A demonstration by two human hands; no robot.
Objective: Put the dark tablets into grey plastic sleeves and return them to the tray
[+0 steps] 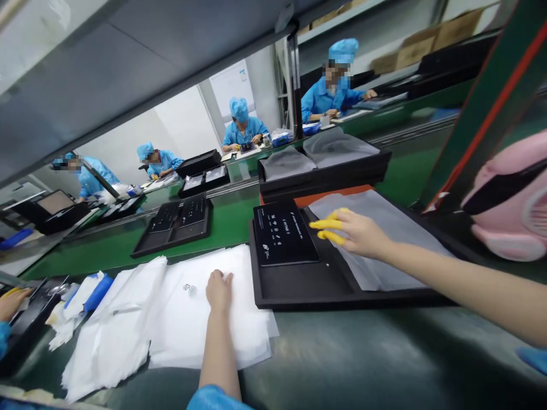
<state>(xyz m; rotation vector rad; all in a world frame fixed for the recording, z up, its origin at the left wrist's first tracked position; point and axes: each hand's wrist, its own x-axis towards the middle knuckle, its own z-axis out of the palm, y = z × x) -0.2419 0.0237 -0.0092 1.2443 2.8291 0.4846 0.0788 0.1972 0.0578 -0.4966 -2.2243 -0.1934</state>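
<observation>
My left hand (219, 290) rests knuckles-up on a stack of white plastic bags (200, 319), its fingers curled down onto the top bag. My right hand (354, 232), with yellow finger cots on its fingertips, lies flat on a grey sheet (393, 228) in a black tray (299, 285). Its fingertips reach the right edge of a flat black device (284, 233) with white printing that sits in the tray's left half.
A green conveyor belt (231, 219) carries more black trays (173, 228) and a stacked tray with grey sheets (320, 162). Several people in blue coats and caps work on the far side. A pink object (508, 193) is at the right. Another person's hand (11, 302) is at far left.
</observation>
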